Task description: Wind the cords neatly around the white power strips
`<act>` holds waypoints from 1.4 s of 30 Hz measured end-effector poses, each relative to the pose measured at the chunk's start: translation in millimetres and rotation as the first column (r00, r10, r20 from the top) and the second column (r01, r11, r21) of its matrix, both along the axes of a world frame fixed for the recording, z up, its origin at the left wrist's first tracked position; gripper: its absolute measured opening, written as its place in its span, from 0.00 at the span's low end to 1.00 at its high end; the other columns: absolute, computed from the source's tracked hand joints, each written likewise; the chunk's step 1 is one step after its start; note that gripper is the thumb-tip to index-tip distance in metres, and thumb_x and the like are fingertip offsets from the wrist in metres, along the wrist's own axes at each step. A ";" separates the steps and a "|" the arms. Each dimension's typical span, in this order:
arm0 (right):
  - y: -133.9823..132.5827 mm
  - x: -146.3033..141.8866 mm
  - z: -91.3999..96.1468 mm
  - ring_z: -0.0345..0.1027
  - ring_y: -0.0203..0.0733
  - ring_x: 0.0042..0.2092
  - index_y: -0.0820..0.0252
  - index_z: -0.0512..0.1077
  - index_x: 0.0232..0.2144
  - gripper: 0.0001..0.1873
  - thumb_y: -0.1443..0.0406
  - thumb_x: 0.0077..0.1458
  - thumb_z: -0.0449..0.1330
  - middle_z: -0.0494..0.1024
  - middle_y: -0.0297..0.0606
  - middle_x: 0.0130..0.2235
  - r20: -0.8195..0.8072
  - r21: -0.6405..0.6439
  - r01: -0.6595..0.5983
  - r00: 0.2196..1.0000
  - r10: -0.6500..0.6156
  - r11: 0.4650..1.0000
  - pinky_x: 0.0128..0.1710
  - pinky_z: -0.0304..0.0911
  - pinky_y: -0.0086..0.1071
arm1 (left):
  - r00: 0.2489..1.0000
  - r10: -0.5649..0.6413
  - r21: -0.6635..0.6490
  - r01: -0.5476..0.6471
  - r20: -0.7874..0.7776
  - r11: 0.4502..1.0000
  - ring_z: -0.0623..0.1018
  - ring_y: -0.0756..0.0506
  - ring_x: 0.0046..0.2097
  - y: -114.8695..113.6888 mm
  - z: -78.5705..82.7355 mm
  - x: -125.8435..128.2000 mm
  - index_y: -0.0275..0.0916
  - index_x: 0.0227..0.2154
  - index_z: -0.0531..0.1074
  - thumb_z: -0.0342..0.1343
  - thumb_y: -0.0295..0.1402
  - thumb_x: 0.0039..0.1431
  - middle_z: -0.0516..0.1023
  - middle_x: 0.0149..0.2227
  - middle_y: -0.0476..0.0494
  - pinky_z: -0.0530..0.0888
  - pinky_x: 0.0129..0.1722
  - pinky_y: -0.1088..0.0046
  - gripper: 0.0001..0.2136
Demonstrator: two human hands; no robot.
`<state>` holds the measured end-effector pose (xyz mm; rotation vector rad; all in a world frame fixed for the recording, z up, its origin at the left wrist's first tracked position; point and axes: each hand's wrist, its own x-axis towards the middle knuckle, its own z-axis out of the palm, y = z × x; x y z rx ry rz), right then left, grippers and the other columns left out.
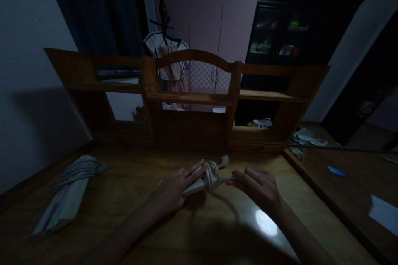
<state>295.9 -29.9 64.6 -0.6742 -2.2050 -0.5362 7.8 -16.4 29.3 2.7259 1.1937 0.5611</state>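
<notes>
A white power strip (196,186) is in front of me on the wooden desk, its cord (212,177) looped round one end. My left hand (174,188) is closed over the strip's left part, with its fingers reaching toward the loops. My right hand (259,186) pinches a stretch of the cord just right of the strip. The plug (224,160) lies behind the loops. Part of the strip is hidden under my left hand. At the left lies a second power strip (66,201), wrapped in its own grey cord (79,169).
A wooden shelf unit (189,98) rises along the desk's back edge. The desk (149,232) has a raised right edge, with a lower wooden surface (351,190) beyond it holding a blue card (336,171) and white paper (385,214). A wall stands at the left.
</notes>
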 end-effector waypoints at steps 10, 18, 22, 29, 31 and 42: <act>9.0 2.4 -0.5 0.64 0.30 0.26 0.61 0.72 0.31 0.11 0.58 0.56 0.63 0.73 0.32 0.27 -0.150 -0.346 -0.093 0.988 0.043 0.933 0.27 0.55 0.25 | 0.939 -0.007 0.228 0.091 -0.345 0.969 0.71 0.45 0.47 -18.1 7.0 13.1 0.52 0.66 0.32 0.44 0.14 0.51 0.49 0.68 0.51 0.68 0.46 0.64 0.44; 16.9 2.3 0.6 0.57 0.30 0.21 0.64 0.72 0.22 0.23 0.48 0.45 0.66 0.69 0.31 0.20 -0.320 -0.593 -0.179 0.947 -0.026 0.785 0.20 0.50 0.24 | 0.929 -0.095 0.395 0.243 -0.358 0.886 0.73 0.43 0.45 -22.9 -2.1 15.5 0.45 0.66 0.41 0.47 0.23 0.60 0.62 0.62 0.42 0.70 0.45 0.61 0.34; 20.1 2.6 -1.9 0.55 0.31 0.22 0.64 0.70 0.20 0.24 0.47 0.45 0.66 0.67 0.30 0.19 -0.334 -0.645 -0.180 0.940 -0.062 0.742 0.20 0.49 0.25 | 0.906 -0.147 0.492 0.345 -0.398 0.799 0.74 0.42 0.45 -25.8 -7.7 19.2 0.49 0.65 0.48 0.48 0.25 0.61 0.56 0.65 0.42 0.71 0.42 0.61 0.30; 21.1 -0.7 -9.2 0.55 0.30 0.22 0.64 0.69 0.19 0.23 0.50 0.43 0.69 0.63 0.27 0.19 -0.378 -0.825 -0.293 0.922 -0.087 0.482 0.21 0.47 0.24 | 0.899 -0.192 0.603 0.410 -0.393 0.685 0.72 0.43 0.46 -28.9 -5.9 14.5 0.50 0.60 0.59 0.50 0.27 0.62 0.61 0.62 0.44 0.73 0.43 0.61 0.24; 20.8 -5.0 -12.5 0.56 0.30 0.22 0.65 0.69 0.19 0.23 0.50 0.41 0.69 0.65 0.28 0.19 -0.404 -0.858 -0.346 0.911 -0.085 0.379 0.21 0.49 0.24 | 0.904 -0.212 0.622 0.411 -0.371 0.666 0.72 0.44 0.44 -29.8 -5.6 12.7 0.51 0.60 0.58 0.51 0.28 0.62 0.67 0.56 0.42 0.73 0.44 0.60 0.25; 25.5 -11.1 -22.3 0.63 0.33 0.23 0.64 0.72 0.17 0.15 0.61 0.49 0.65 0.70 0.30 0.19 -0.453 -0.849 -0.408 0.889 -0.066 0.335 0.24 0.57 0.25 | 0.963 -0.202 0.711 0.268 -0.178 0.650 0.72 0.45 0.46 -35.8 -14.8 8.7 0.57 0.58 0.61 0.55 0.30 0.60 0.65 0.50 0.45 0.71 0.48 0.59 0.24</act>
